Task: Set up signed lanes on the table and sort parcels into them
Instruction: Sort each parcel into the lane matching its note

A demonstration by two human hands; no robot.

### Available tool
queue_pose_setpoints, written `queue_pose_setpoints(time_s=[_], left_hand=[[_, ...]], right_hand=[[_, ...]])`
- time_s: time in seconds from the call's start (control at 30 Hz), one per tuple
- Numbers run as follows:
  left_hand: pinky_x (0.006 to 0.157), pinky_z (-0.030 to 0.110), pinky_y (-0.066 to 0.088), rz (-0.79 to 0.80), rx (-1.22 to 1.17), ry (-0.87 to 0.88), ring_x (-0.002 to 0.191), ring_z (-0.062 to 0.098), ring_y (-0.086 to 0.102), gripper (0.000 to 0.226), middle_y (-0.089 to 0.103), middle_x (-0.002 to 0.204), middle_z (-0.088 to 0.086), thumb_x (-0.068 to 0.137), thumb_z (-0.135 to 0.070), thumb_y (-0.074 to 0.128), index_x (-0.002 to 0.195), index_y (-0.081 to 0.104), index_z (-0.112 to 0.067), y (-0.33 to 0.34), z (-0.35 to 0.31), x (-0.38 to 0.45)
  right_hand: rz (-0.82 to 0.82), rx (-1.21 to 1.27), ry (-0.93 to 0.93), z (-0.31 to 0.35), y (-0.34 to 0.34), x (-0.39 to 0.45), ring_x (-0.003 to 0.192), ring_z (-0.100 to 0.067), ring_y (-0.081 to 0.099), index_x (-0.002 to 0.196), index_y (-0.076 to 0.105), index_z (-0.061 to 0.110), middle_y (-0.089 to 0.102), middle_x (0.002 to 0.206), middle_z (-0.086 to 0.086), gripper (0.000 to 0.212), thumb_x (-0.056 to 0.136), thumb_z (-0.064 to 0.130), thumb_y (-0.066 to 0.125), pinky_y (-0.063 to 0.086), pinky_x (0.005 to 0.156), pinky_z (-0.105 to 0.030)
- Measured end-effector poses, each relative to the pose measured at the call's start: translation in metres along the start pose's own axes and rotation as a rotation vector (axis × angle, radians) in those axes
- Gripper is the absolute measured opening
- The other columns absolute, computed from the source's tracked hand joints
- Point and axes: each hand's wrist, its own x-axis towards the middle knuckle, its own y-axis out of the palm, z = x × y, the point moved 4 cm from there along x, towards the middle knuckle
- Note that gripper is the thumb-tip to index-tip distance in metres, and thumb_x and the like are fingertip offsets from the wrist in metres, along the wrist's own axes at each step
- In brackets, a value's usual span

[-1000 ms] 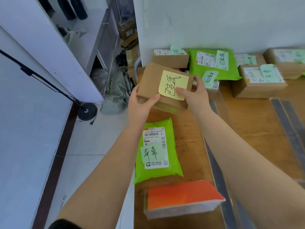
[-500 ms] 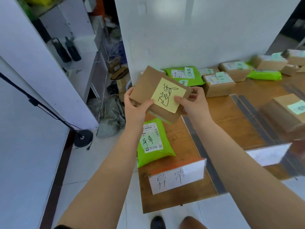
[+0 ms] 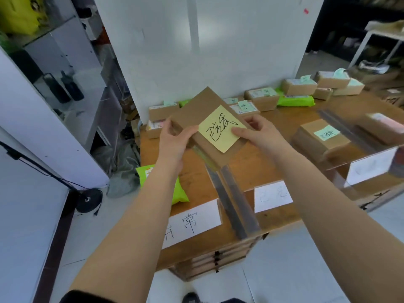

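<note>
The lane signs (image 3: 192, 224) already stand along the near edge of the counter (image 3: 271, 162); dividers (image 3: 234, 202) run between them. Both the left hand (image 3: 175, 143) and right hand (image 3: 260, 134) grip a brown parcel (image 3: 205, 110) with a yellow note (image 3: 220, 127), raised above the counter behind the signs; a few parcels lie in lanes, while many at the counter's far edge (image 3: 262, 99) probably await sorting.

Parcel sorting room, wooden table (image 3: 273, 171) of labelled cardboard parcels (image 3: 261, 101) far right, handwritten lane signs (image 3: 196, 221) near, storage shelving (image 3: 72, 88) left
</note>
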Motion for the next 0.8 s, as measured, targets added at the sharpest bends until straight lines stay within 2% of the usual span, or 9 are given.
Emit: queue_pose_setpoints(time_s=[0.07, 0.17, 0.3, 0.4, 0.5, 0.6, 0.67, 0.73, 0.8], left_hand=[[0.070, 0.034, 0.052, 0.025, -0.017, -0.005, 0.090, 0.014, 0.059, 0.036, 0.058, 0.103, -0.006, 0.081, -0.005, 0.065, 0.112, 0.054, -0.017, 0.027, 0.007, -0.007], [0.071, 0.034, 0.050, 0.045, -0.006, -0.006, 0.096, 0.017, 0.059, 0.059, 0.053, 0.120, 0.000, 0.080, -0.004, 0.066, 0.133, 0.043, -0.016, 0.066, 0.022, -0.013], [0.095, 0.040, 0.048, 0.049, -0.034, -0.051, 0.123, 0.023, 0.052, 0.079, 0.046, 0.141, 0.004, 0.073, -0.017, 0.074, 0.141, 0.034, -0.020, 0.112, 0.049, -0.018], [0.103, 0.041, 0.044, 0.031, -0.017, -0.096, 0.126, 0.020, 0.050, 0.079, 0.041, 0.146, 0.002, 0.081, -0.019, 0.070, 0.147, 0.026, -0.021, 0.134, 0.065, -0.018], [0.101, 0.041, 0.045, 0.040, 0.027, -0.141, 0.124, 0.019, 0.052, 0.080, 0.043, 0.145, -0.001, 0.084, -0.019, 0.067, 0.149, 0.021, -0.022, 0.146, 0.078, -0.015], [0.101, 0.037, 0.044, 0.037, 0.057, -0.191, 0.127, 0.019, 0.048, 0.084, 0.039, 0.148, -0.002, 0.082, -0.016, 0.070, 0.149, 0.019, -0.021, 0.148, 0.090, -0.003], [0.087, 0.031, 0.049, 0.031, 0.080, -0.229, 0.120, 0.018, 0.053, 0.077, 0.044, 0.142, -0.002, 0.081, -0.011, 0.069, 0.143, 0.025, -0.016, 0.149, 0.098, 0.007], [0.074, 0.024, 0.048, 0.034, 0.105, -0.271, 0.113, 0.018, 0.056, 0.069, 0.051, 0.133, -0.004, 0.083, -0.010, 0.068, 0.138, 0.028, -0.017, 0.150, 0.108, 0.019], [0.081, 0.027, 0.048, 0.041, 0.137, -0.315, 0.115, 0.018, 0.055, 0.069, 0.051, 0.132, -0.005, 0.084, -0.013, 0.067, 0.141, 0.027, -0.019, 0.151, 0.121, 0.033]], right_hand=[[0.075, -0.039, 0.008, -0.005, -0.028, -0.003, 0.098, -0.014, 0.062, 0.107, 0.059, 0.025, 0.065, 0.108, 0.004, 0.031, 0.080, 0.030, 0.072, 0.050, 0.079, -0.025], [0.179, -0.042, 0.049, -0.018, -0.061, -0.006, 0.101, -0.014, 0.063, 0.119, 0.053, 0.030, 0.063, 0.110, 0.010, 0.041, 0.081, 0.028, 0.070, 0.053, 0.088, -0.035], [0.143, 0.018, 0.083, -0.044, -0.096, -0.005, 0.095, -0.012, 0.064, 0.131, 0.050, 0.025, 0.064, 0.111, 0.008, 0.052, 0.083, 0.027, 0.069, 0.055, 0.082, -0.033], [0.153, 0.063, 0.131, -0.060, -0.113, 0.003, 0.094, -0.014, 0.065, 0.128, 0.051, 0.024, 0.065, 0.106, 0.008, 0.050, 0.082, 0.025, 0.070, 0.056, 0.084, -0.038], [0.144, 0.085, 0.153, -0.070, -0.123, 0.016, 0.086, -0.009, 0.063, 0.114, 0.051, 0.030, 0.063, 0.098, 0.012, 0.038, 0.082, 0.020, 0.070, 0.055, 0.081, -0.035], [0.160, 0.089, 0.182, -0.079, -0.124, 0.031, 0.081, -0.007, 0.063, 0.112, 0.051, 0.030, 0.063, 0.098, 0.011, 0.035, 0.084, 0.019, 0.068, 0.055, 0.068, -0.027], [0.166, 0.078, 0.216, -0.089, -0.122, 0.044, 0.082, -0.007, 0.062, 0.118, 0.050, 0.029, 0.062, 0.099, 0.010, 0.039, 0.084, 0.020, 0.068, 0.052, 0.063, -0.023], [0.162, 0.047, 0.245, -0.099, -0.119, 0.057, 0.088, -0.009, 0.062, 0.127, 0.048, 0.026, 0.061, 0.104, 0.008, 0.048, 0.084, 0.023, 0.069, 0.052, 0.067, -0.024], [0.144, 0.020, 0.283, -0.112, -0.116, 0.070, 0.096, -0.014, 0.062, 0.133, 0.045, 0.026, 0.059, 0.112, 0.006, 0.055, 0.084, 0.025, 0.069, 0.054, 0.076, -0.031]])
